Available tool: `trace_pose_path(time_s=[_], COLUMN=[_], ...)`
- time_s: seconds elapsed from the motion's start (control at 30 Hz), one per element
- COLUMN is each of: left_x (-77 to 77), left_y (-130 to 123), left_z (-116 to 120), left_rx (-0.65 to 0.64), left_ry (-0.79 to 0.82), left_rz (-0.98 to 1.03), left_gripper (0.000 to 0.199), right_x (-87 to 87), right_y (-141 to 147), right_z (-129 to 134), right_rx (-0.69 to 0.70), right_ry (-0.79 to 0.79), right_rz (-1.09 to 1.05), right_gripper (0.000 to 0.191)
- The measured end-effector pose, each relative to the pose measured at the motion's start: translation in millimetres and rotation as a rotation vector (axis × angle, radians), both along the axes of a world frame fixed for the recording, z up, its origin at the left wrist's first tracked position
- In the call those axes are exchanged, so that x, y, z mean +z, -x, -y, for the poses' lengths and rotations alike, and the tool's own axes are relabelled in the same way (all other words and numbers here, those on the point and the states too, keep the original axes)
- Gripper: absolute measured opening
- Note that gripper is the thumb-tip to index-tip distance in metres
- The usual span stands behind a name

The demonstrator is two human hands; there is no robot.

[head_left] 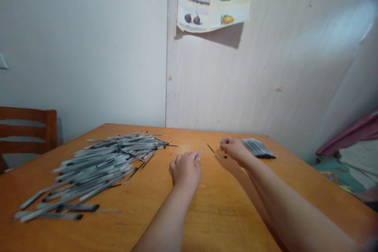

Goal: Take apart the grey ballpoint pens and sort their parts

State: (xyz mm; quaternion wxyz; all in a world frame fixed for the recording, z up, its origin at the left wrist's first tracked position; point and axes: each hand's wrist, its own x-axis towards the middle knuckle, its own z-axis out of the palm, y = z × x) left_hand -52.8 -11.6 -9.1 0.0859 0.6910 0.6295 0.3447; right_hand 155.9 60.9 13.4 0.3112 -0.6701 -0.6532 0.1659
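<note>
My left hand (186, 171) is closed low over the middle of the table. A whitish, translucent pen barrel (200, 152) pokes out past its thumb side. Further right, my right hand (232, 147) hovers above the wood with its fingers pinched; whatever they hold is too small or hidden to name. Between the hands lies a thin dark pen refill (213, 151) with a pale end. A small black pen cap or plug (225, 157) rests just below my right fingers. Behind that hand, a neat row of pens (257, 148) lies side by side, black ends toward me.
A large loose heap of pen barrels and refills (103, 165) covers the left of the wooden table (224, 212). A wooden chair (29, 130) stands at the far left. The wall with a fruit poster (211, 4) rises behind. Fabric (354, 161) is piled at the right.
</note>
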Motion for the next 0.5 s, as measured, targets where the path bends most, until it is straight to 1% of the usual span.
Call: trace_pose_path(time_s=[0.07, 0.17, 0.3, 0.37, 0.43, 0.5], left_x=[-1.8, -7.2, -17.7, -23.0, -27.2, -29.6], left_y=[1.4, 2.8, 3.8, 3.8, 3.6, 3.2], left_z=[-3.5, -8.8, -16.8, -21.3, -25.8, -29.5], left_rx=[0.02, 0.021, -0.016, -0.048, -0.08, -0.106], left_ry=[0.026, 0.07, 0.101, 0.108, 0.131, 0.174], left_rz=[0.067, 0.189, 0.377, 0.486, 0.59, 0.686], left_gripper=[0.024, 0.023, 0.022, 0.021, 0.019, 0.018], right_x=[-3.8, -8.9, -13.3, -14.5, -14.8, -14.5], right_y=[-1.4, 6.1, 23.3, 30.3, 35.2, 38.3], right_z=[-14.9, -31.0, -43.6, -48.5, -53.3, -57.7], right_rx=[-0.044, -0.063, -0.077, -0.072, -0.058, -0.035], right_ry=[0.032, 0.077, 0.155, 0.202, 0.244, 0.275], right_rz=[0.12, 0.243, 0.403, 0.462, 0.506, 0.538], right_gripper=[0.004, 0.007, 0.029, 0.037, 0.038, 0.034])
